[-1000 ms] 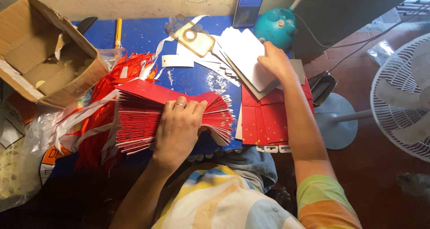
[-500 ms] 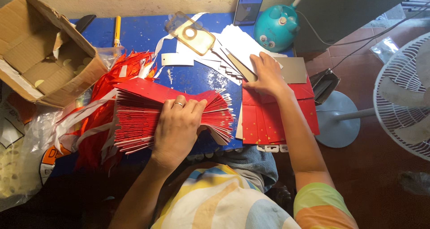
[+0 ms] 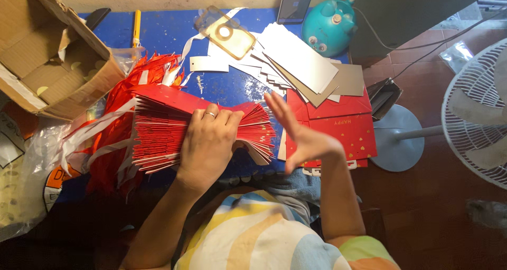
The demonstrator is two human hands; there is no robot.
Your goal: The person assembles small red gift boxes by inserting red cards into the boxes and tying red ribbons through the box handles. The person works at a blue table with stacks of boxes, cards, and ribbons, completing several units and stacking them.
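Note:
My left hand [image 3: 209,139], a ring on one finger, presses flat on a thick fanned stack of red folded cards [image 3: 163,135] on the blue table [image 3: 158,35]. My right hand [image 3: 296,135] hovers open, fingers spread, just right of the stack's end and above a pile of flat red cards [image 3: 343,125] with gold dots. It holds nothing. Behind that pile lies a fanned heap of white and grey card sheets [image 3: 298,64].
An open cardboard box [image 3: 50,64] stands at the left. Red and white ribbons [image 3: 113,103] trail under the stack. A clear phone case [image 3: 224,32], a teal lamp base [image 3: 330,27] and a phone [image 3: 296,3] sit at the back. A floor fan [image 3: 475,114] stands on the right.
My right hand has drawn back from the white sheets at the back, across the red card pile, to beside the fanned stack. The left hand has stayed pressed on the stack.

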